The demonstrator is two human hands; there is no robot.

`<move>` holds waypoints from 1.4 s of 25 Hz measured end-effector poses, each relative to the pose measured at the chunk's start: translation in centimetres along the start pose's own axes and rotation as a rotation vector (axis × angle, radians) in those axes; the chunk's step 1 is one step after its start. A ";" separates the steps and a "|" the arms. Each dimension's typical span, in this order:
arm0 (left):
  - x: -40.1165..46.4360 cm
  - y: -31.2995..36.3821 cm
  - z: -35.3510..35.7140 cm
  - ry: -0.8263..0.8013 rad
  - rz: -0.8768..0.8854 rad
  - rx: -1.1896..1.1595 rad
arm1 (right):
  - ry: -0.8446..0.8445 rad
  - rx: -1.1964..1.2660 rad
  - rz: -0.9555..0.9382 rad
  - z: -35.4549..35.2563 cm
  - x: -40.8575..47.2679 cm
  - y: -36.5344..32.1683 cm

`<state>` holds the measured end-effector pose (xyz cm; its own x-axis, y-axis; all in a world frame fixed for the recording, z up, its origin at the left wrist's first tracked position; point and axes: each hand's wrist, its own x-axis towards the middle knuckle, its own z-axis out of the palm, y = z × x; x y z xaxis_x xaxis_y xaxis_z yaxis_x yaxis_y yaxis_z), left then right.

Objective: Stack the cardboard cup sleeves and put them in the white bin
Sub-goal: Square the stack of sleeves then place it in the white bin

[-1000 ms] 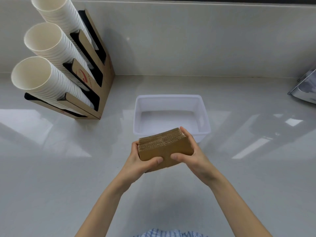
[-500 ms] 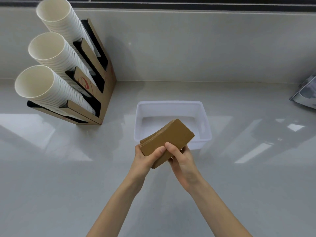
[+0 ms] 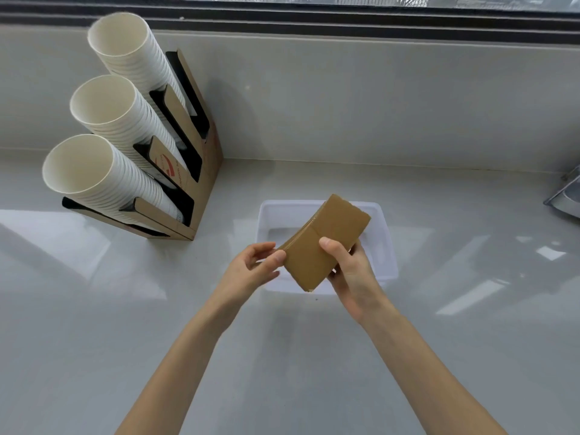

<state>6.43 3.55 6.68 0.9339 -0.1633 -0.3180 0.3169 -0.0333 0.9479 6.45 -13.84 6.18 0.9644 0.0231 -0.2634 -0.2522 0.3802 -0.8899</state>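
Sleeve stack (image 3: 326,243) pinched in right hand (image 3: 354,274), above bin (image 3: 384,243); left hand (image 3: 251,271) loosely spread, fingertips touching stack edge.

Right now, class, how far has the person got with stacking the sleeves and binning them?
Done: the brown cardboard sleeves form one squared stack. In hand: the right hand grips it above the white plastic bin; the left hand touches its edge. Left: lowering it into the bin.
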 end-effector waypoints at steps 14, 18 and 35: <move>5.9 -0.4 -2.6 0.289 -0.048 0.328 | 0.155 -0.248 0.304 -0.5 7.7 -0.3; 6.6 -1.1 -2.0 0.250 -0.098 0.337 | 0.157 -0.397 0.394 -0.2 8.9 1.7; 7.0 -2.2 -2.0 0.224 -0.053 0.389 | 0.100 -0.674 0.496 3.1 10.5 5.1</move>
<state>12.63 4.46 2.37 0.9443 0.0651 -0.3225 0.3199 -0.4108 0.8538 15.50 -8.80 0.05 0.7254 -0.0524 -0.6864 -0.6694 -0.2861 -0.6856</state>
